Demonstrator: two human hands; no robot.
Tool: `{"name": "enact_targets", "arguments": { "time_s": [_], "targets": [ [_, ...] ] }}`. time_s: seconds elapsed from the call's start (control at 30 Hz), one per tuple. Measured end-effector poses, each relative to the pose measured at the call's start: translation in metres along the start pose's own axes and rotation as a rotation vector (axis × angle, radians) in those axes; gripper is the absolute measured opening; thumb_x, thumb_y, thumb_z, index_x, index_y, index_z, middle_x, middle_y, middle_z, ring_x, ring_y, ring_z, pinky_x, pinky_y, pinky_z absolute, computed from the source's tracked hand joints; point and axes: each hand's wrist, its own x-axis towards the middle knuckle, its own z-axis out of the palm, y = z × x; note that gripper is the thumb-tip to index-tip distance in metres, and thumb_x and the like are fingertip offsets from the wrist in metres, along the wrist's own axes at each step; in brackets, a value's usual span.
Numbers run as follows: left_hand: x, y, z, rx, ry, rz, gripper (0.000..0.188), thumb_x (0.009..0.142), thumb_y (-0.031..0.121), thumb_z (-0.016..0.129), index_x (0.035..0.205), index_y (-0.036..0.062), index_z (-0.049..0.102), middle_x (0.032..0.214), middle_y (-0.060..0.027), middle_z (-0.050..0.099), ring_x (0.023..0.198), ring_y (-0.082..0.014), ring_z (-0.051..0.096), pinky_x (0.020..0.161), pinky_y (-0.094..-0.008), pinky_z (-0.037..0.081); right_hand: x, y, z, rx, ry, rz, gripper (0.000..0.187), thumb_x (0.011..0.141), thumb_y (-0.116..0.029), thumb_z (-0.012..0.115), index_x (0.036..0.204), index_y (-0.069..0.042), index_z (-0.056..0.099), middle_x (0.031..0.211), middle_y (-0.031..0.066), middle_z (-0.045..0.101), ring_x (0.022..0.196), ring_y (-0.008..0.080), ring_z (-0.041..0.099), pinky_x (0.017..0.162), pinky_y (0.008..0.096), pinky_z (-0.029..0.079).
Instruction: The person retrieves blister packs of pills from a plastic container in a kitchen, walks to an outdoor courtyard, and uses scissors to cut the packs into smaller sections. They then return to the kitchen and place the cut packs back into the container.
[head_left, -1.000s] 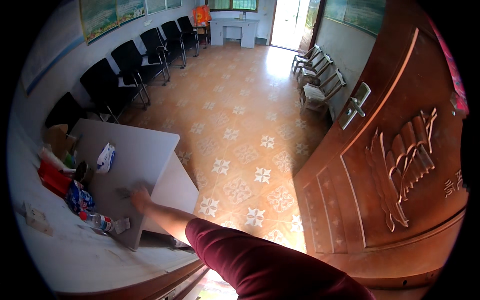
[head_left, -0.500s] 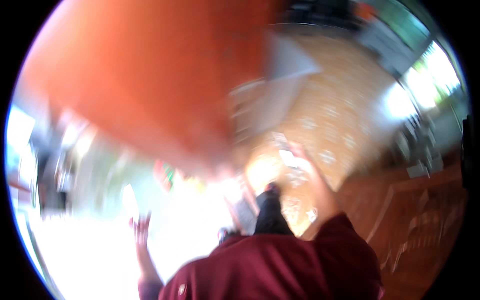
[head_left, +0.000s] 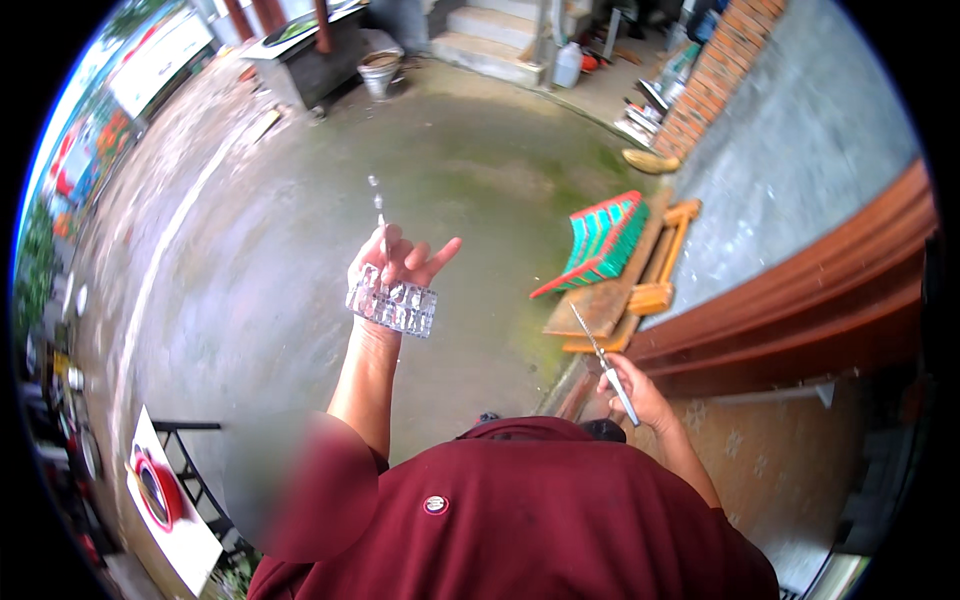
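Note:
Raised over the yard, my left hand point(head_left: 405, 262) has its thumb and index finger closed on a slim, shiny piece point(head_left: 381, 222) that points away from me, while its other fingers stick out. A flat, silvery, patterned pack point(head_left: 395, 305) lies across the base of this hand; how it is held is partly hidden. At the right, my right hand point(head_left: 640, 395) grips a slim metal tool point(head_left: 612, 375) with a long thin tip and a smooth pale-silver handle. Its exact kind is unclear.
A green basket with red edges point(head_left: 605, 245) rests on a wooden bench point(head_left: 650, 280) beside a red-brown door frame point(head_left: 780, 300). At the lower left, a white table point(head_left: 190, 540) bears a red round container point(head_left: 158, 492). A bucket point(head_left: 379, 72) and steps point(head_left: 490, 45) stand farther off.
The view has swung from a blurred doorway with a tiled floor to the concrete yard. My left hand now shows nearer the middle, and the blur has cleared.

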Motion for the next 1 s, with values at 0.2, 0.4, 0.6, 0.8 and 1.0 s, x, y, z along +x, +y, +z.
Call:
{"name": "enact_targets", "arguments": {
  "time_s": [0.2,0.4,0.6,0.8,1.0],
  "targets": [
    [-0.053,0.094,-0.033,0.743,0.631,0.153,0.011,0.089,0.017,0.052,0.084,0.008,0.049,0.049,0.0033,0.035,0.037,-0.0072,0.031,0.04,-0.0248,0.04,0.126,-0.064,0.084,0.051,-0.179,0.023,0.067,0.075,-0.007,0.07,0.13,-0.004,0.033,0.092,0.0022,0.052,0.085,0.0091,0.051,0.079,0.0235,0.043],
    [-0.06,0.152,-0.031,0.922,0.717,0.249,0.012,0.091,0.017,0.051,0.086,0.0065,0.051,0.053,0.0026,0.04,0.039,-0.006,0.035,0.041,-0.0233,0.038,0.236,-0.1,0.173,-0.057,-0.563,0.034,0.065,0.076,-0.024,0.071,0.128,-0.008,0.037,0.095,0.0021,0.052,0.087,0.0094,0.049,0.077,0.0246,0.042],
    [-0.032,0.24,-0.067,1.019,0.735,0.208,0.017,0.089,0.019,0.055,0.092,0.0025,0.06,0.068,0.0012,0.055,0.049,-0.0036,0.042,0.044,-0.0205,0.04,0.369,-0.151,0.253,-0.073,-0.759,0.035,0.067,0.075,-0.036,0.07,0.127,-0.007,0.038,0.093,0.0019,0.054,0.084,0.0097,0.051,0.072,0.0236,0.043],
    [0.031,0.359,-0.112,0.999,0.802,0.166,0.015,0.088,0.016,0.055,0.09,0.0015,0.06,0.068,-0.0006,0.057,0.048,-0.0046,0.043,0.045,-0.0209,0.041,0.528,-0.185,0.329,-0.106,-0.9,-0.003,0.068,0.075,-0.038,0.07,0.127,-0.007,0.04,0.093,0.0011,0.054,0.084,0.009,0.051,0.071,0.0232,0.043],
    [0.06,0.488,-0.161,0.842,0.885,0.146,0.011,0.087,0.013,0.055,0.083,0.0032,0.055,0.056,0.0019,0.046,0.042,-0.006,0.038,0.048,-0.0239,0.042,0.675,-0.234,0.432,-0.241,-1.094,-0.001,0.058,0.082,-0.025,0.068,0.127,-0.004,0.038,0.087,-0.0009,0.051,0.08,0.0078,0.049,0.076,0.0246,0.043]
  ]
}}
